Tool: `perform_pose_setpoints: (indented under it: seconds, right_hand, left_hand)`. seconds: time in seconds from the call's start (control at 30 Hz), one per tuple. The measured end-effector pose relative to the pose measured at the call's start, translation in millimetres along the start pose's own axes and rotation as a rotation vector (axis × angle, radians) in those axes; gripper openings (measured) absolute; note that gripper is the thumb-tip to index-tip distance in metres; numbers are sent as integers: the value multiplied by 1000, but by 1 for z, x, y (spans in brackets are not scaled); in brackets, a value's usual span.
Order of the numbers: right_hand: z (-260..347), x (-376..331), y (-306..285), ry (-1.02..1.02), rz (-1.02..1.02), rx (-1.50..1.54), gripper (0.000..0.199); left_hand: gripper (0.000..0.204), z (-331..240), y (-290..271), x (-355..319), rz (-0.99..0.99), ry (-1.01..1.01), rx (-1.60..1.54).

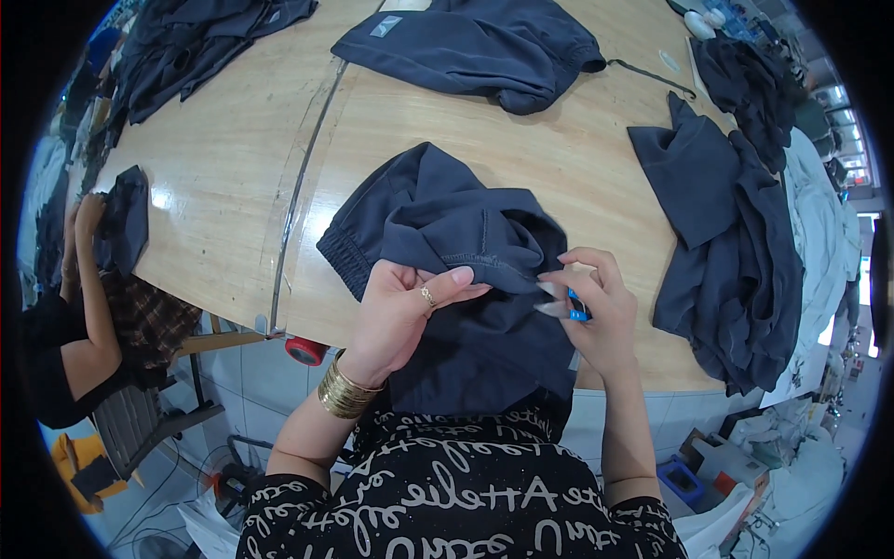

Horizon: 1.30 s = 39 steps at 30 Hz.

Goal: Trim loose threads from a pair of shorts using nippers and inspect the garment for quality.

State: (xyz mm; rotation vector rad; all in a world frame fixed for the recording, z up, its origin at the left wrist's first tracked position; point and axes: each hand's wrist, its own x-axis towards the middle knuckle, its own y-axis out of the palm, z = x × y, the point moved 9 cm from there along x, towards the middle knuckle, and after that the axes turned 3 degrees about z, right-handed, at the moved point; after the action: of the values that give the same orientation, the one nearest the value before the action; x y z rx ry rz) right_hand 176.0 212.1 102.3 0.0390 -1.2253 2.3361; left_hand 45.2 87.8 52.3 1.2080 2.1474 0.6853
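patterned shirt (466,484); left fingers (453,283) pinch garment (447,224) overhanging table edge (663,378), piles (736,270) apart

A pale wooden table (214,224) bears a dark garment (475,56) at its far side, a dark heap (191,47) in the far left corner and more dark clothes (740,242) on the right, with pale cloth (818,224) beside them. At the left, a co-worker (88,359) handles dark cloth (128,219) near a grey chair (140,430). A blue basket (680,479) sits lower right.

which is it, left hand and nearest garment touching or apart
Touching: the head view shows the left hand gripping the garment, thumb beside a stitched seam.
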Motion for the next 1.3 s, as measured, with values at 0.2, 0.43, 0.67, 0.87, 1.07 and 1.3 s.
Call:
perform_pose_setpoints:
  seconds: [0.2, 0.43, 0.67, 0.87, 1.07, 1.3]
  right_hand:
    - [19, 4, -24, 79, -195, 263, 27]
    - [35, 22, -4, 66, -172, 408, 27]
    - [34, 25, 3, 183, -105, 431, 9]
    - [0, 1, -1, 507, -45, 635, 10]
    - [20, 0, -13, 197, -37, 259, 24]
    - [36, 0, -13, -35, -101, -36, 30]
  left_hand:
    - [27, -1, 3, -2, -76, 22, 76]
    - [28, -1, 7, -3, -88, 55, 192]
    - [28, -6, 16, -4, -77, 152, 344]
    - [26, -4, 5, -6, -127, 136, 351]
    - [24, -7, 11, -6, -98, 139, 318]
    - [26, -9, 17, -6, -66, 133, 354]
